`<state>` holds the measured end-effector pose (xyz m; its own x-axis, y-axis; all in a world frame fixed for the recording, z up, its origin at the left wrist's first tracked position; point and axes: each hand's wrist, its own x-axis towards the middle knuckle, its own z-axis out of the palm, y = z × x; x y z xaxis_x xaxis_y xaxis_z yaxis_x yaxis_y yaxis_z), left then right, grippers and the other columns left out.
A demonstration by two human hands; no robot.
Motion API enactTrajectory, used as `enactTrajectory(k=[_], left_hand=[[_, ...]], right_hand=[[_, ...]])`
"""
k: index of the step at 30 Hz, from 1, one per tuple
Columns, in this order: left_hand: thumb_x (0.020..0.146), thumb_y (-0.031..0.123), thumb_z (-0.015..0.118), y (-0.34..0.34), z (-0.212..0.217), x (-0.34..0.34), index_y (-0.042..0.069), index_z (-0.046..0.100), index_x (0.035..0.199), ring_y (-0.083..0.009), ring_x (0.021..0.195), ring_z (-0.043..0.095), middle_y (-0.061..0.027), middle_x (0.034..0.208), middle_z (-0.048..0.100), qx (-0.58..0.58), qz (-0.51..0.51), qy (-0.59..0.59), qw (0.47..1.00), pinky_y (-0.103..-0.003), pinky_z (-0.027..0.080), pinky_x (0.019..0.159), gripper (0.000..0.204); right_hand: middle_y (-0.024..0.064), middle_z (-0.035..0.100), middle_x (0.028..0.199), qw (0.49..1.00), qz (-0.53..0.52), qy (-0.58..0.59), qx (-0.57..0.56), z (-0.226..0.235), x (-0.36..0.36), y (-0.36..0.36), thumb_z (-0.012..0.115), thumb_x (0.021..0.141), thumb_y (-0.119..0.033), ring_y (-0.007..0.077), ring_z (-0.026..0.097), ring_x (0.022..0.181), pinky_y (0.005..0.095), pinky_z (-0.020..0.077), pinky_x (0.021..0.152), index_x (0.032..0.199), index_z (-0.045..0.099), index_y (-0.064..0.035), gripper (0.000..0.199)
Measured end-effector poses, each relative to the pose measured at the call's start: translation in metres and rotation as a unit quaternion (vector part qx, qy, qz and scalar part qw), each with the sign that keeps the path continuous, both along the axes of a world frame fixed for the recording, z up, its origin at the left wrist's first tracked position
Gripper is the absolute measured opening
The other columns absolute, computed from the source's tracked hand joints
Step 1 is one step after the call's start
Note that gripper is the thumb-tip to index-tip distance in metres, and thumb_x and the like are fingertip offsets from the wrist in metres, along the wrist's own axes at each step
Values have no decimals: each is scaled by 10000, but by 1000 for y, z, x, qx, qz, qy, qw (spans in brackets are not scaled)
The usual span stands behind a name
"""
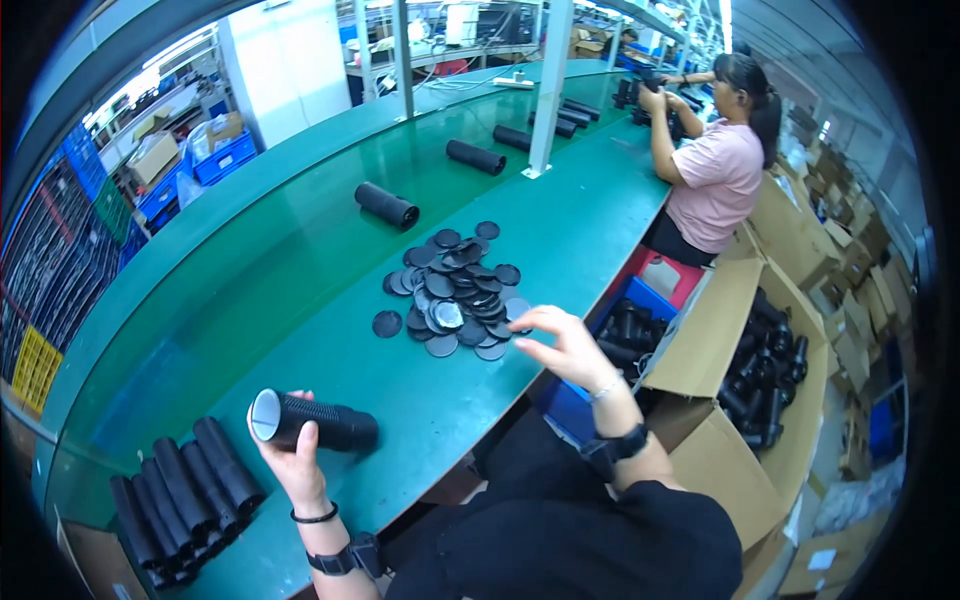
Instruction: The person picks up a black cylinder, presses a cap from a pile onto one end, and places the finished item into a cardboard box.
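A black plastic tube (345, 426) with a ribbed band lies nearly level in my left hand (299, 465). The tube's open end, pale inside, faces left, and my thumb presses against its near side. My right hand (572, 346) hovers at the right edge of a heap of flat black round caps (438, 284), thumb and fingers apart. No cap shows between those fingers. One cap (387, 323) lies a little apart on the heap's left side.
Several black tubes (185, 490) are stacked at the lower left of the green bench (350, 345). More tubes (387, 206) lie along the belt beyond, past a post (548, 95). Cardboard boxes (715, 330) and a blue crate (570, 408) stand right. A co-worker (722, 170) handles black parts farther up.
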<state>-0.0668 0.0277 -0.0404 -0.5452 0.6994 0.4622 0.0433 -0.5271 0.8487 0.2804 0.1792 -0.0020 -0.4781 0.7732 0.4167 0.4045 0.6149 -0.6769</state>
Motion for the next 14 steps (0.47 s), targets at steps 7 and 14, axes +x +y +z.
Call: enactTrajectory(k=[7,14], left_hand=[[929,370,641,-22,-10,-3,16,397,1366,-294,1015,641,-167,1125,600,-26,-98,-192,976,-389,541,867,614],[860,364,718,-18,-12,8,-8,387,1378,-306,1020,643,-176,1128,600,-63,-151,-182,970,-412,537,900,719]], right_hand=[[139,672,917,969,-232,-72,33,34,116,-60,713,808,-90,256,655,873,347,512,787,991,686,19,214],[190,687,925,801,-547,-238,-42,9,222,-143,686,814,-121,318,665,932,389,517,837,983,717,-23,198]])
